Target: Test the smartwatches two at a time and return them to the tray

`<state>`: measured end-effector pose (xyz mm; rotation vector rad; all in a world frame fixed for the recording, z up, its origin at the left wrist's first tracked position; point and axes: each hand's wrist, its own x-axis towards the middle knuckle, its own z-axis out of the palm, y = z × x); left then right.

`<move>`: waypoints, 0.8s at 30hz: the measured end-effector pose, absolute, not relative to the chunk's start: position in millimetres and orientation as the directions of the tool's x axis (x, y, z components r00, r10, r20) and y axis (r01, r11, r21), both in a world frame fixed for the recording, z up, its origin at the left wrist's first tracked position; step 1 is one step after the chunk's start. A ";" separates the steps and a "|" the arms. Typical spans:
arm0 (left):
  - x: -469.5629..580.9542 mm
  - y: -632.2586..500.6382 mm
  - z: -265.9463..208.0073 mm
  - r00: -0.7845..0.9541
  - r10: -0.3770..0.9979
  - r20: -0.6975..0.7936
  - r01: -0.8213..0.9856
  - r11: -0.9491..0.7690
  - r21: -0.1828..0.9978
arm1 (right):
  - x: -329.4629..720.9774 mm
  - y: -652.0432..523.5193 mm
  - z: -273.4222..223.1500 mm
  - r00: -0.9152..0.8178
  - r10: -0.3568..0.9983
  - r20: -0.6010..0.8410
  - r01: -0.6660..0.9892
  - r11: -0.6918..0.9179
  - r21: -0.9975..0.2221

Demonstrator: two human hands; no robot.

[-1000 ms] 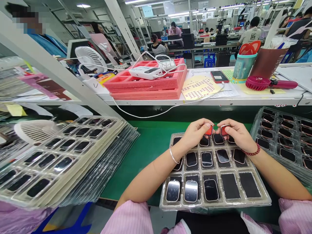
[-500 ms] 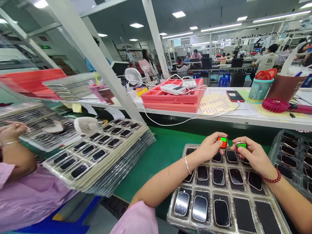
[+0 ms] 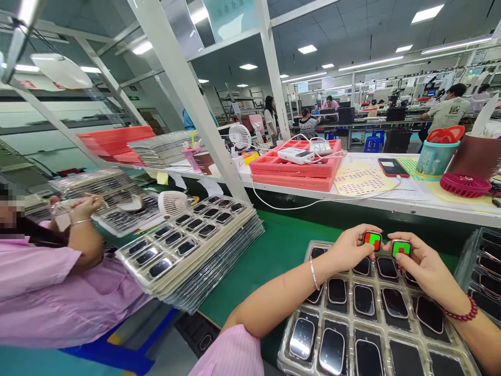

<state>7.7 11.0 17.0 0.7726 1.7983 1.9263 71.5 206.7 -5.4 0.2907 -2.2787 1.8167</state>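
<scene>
My left hand (image 3: 356, 246) grips a smartwatch (image 3: 372, 240) without a strap, its lit screen split into red and green, the thumb on the glass. Close beside it, my right hand (image 3: 425, 263) holds a second smartwatch (image 3: 401, 249), also showing green with some red, thumb on its lower edge. Both hands hover over the far rows of a clear plastic tray (image 3: 313, 316). Several dark-screened smartwatches (image 3: 364, 299) lie in the tray's compartments. Two compartments at the near right show only dark padding (image 3: 407, 357).
A tall stack of trays (image 3: 219, 256) with watches stands left on the green mat (image 3: 279, 235). Another tray (image 3: 483, 266) sits at the right. A shelf ahead carries red foam trays (image 3: 297, 180), a phone (image 3: 393, 167) and a cup (image 3: 437, 156). A co-worker's arm (image 3: 84, 237) is at far left.
The view has swung left, so everything sits further right. The left watch's screen shows a different red and green pattern, and red now shows on the right one. Both remain held.
</scene>
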 end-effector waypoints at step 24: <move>11.9 8.5 27.5 -0.761 0.636 0.128 0.099 -0.081 0.992 | 75.8 198.9 8.4 -0.931 -0.062 0.359 -0.363 0.246 -0.899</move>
